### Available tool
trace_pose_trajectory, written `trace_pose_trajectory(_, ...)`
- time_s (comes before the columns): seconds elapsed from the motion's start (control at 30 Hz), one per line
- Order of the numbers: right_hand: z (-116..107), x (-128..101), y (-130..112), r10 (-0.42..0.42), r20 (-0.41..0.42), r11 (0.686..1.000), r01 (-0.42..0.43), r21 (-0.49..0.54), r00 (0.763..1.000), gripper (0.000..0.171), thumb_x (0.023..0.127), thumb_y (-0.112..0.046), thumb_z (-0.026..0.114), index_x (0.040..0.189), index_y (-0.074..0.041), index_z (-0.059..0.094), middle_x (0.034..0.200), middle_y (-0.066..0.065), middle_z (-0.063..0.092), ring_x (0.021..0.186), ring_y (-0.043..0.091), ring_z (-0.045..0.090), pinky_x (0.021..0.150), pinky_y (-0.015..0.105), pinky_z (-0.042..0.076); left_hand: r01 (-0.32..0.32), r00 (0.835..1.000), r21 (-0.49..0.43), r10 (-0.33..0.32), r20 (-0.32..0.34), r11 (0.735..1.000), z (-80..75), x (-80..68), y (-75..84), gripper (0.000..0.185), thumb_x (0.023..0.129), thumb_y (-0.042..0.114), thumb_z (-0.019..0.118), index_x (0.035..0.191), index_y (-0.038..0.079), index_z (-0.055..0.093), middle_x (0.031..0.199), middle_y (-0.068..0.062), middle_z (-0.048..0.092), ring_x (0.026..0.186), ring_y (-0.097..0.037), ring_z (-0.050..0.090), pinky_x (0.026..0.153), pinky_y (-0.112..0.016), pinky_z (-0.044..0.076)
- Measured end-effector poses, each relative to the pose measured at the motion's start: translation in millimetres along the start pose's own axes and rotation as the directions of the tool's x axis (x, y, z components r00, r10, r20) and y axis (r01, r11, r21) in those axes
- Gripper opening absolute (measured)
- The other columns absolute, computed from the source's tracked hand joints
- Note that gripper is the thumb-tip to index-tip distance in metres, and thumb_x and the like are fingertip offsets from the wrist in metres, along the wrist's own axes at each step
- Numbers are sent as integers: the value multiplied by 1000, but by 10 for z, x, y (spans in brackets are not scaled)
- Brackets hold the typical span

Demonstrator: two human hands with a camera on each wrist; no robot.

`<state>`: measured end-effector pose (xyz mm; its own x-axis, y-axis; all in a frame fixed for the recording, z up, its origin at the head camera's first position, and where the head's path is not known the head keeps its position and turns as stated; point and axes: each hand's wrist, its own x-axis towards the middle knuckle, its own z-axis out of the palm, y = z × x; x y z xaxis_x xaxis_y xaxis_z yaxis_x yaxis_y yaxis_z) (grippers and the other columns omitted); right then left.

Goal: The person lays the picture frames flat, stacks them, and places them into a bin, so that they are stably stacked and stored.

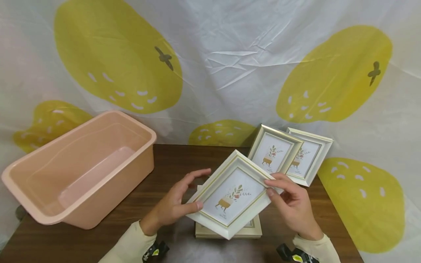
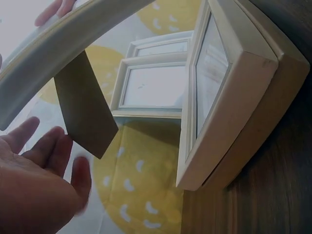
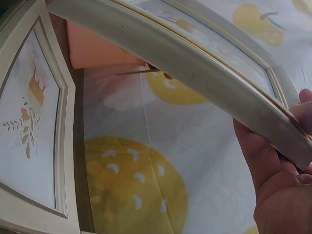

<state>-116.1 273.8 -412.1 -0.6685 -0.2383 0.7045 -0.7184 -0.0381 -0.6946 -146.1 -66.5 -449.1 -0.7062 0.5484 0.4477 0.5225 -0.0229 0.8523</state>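
Both hands pinch the white picture frame [image 1: 231, 193] by opposite corners – left hand [image 1: 174, 204] thumb on front, right hand [image 1: 291, 204] fingers curled – held above the stacked frames [image 1: 253, 230]; best kept level, grip edges only.

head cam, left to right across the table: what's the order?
pink tub → left hand → held white frame → right hand → white standing frame at the back. The gold-edged standing frame and the frames lying flat under the held one overlap others, so they're left out.
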Motion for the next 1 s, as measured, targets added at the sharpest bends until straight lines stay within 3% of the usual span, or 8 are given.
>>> trace_pose_trajectory(0.17,14,-7,9,-2,-8,1000,3,14,1000,48,83,35,54,122,13,70,126,12,70,103,13,68,59,20,55,42,999,4,-42,-5,999,2,-2,1,69,92,21,67,157,14,46,158,-6,52,135,-20,49,106,-50,40)
trace_pose_trajectory(0.37,31,0,37,8,-15,999,-8,39,1000,46,84,35,53,123,15,68,126,13,70,108,15,68,73,20,61,61,997,22,-59,-58,998,3,-18,5,63,91,18,69,152,11,52,150,-6,60,134,-19,56,106,-52,42)
trace_pose_trajectory(0.63,35,-45,119,47,-38,998,-46,37,998,45,86,34,53,125,17,67,123,13,70,108,14,66,79,20,60,90,985,-4,-89,-145,996,37,-69,-28,49,95,9,72,142,8,61,138,-8,67,122,-16,64,104,-31,51)
trace_pose_trajectory(1.0,39,-107,208,78,-60,997,-77,24,995,43,88,33,52,126,17,65,122,12,72,106,13,67,79,19,59,114,969,-138,-141,-202,984,103,-165,-70,38,99,0,68,137,-1,63,134,-22,67,121,-12,66,99,-24,57)
